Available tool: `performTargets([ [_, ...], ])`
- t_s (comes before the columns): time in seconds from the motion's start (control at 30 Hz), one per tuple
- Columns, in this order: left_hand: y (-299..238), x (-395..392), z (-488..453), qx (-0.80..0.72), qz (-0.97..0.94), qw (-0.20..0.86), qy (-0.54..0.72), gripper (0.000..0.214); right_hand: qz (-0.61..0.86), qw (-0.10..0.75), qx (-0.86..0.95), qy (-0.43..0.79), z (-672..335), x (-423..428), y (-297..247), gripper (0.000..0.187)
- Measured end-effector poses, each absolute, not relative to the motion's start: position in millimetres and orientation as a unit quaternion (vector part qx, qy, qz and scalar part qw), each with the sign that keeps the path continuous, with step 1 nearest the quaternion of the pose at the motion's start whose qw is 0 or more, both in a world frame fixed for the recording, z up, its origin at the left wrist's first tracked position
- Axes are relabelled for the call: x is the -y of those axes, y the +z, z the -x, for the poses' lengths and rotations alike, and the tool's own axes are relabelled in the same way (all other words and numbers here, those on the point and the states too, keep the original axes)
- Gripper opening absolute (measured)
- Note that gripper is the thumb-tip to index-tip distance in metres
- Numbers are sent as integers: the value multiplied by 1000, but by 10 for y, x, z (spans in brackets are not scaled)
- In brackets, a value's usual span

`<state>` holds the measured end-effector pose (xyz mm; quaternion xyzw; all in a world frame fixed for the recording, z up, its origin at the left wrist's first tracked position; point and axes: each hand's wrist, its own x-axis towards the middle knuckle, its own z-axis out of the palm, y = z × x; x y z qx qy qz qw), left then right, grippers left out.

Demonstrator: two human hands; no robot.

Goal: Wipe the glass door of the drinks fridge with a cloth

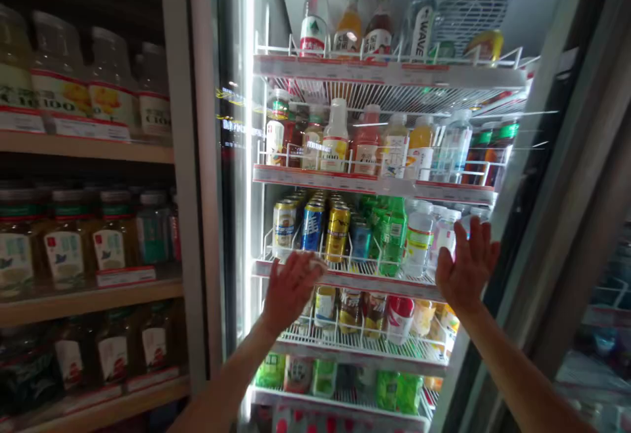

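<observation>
My left hand (294, 290) is raised in front of the lit drinks fridge, its fingers stretched out and nothing seen in its palm. Nearest to it are the silver can (284, 226), the blue can (312, 226) and the gold can (337, 232) on the middle shelf. My right hand (467, 265) is up at the fridge's right side with fingers apart, holding nothing. Close by stand a green bottle (393, 236) and a clear bottle with a yellow-green label (418, 241). Reflections suggest glass before the shelves; whether either hand touches it, I cannot tell.
Upper fridge shelves (389, 73) carry several bottles, with a round fan grille (476, 9) behind the top one. Lower down are cups (399, 318) and green packs (399, 390). Wooden shelves (89, 144) of bottled drinks stand at left. A dark door frame (557, 177) edges the right.
</observation>
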<state>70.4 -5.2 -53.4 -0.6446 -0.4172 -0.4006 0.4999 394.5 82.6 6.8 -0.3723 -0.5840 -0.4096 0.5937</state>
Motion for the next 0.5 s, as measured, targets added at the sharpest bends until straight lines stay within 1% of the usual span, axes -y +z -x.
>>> performTargets([
  [0.07, -484, 78, -485, 475, 551, 493, -477, 56, 380, 589, 580, -415, -3941, -832, 43, 54],
  [0.13, -422, 75, -402, 497, 499, 483, -520, 61, 392, 589, 570, -417, -3928, -844, 24, 54],
  [0.17, -404, 61, -433, 492, 507, 481, -520, 61, 396, 591, 566, -417, -3921, -849, 19, 54],
  [0.3, -324, -41, -714, 396, 638, 497, -435, 55, 397, 591, 564, -419, -3905, -854, 16, 53],
  [0.33, -265, -65, -730, 389, 642, 499, -434, 54, 398, 589, 565, -419, -3902, -852, 15, 54],
  [0.5, 167, -136, -618, 476, 462, 473, -580, 54, 404, 586, 567, -413, -3877, -839, 3, 56],
])
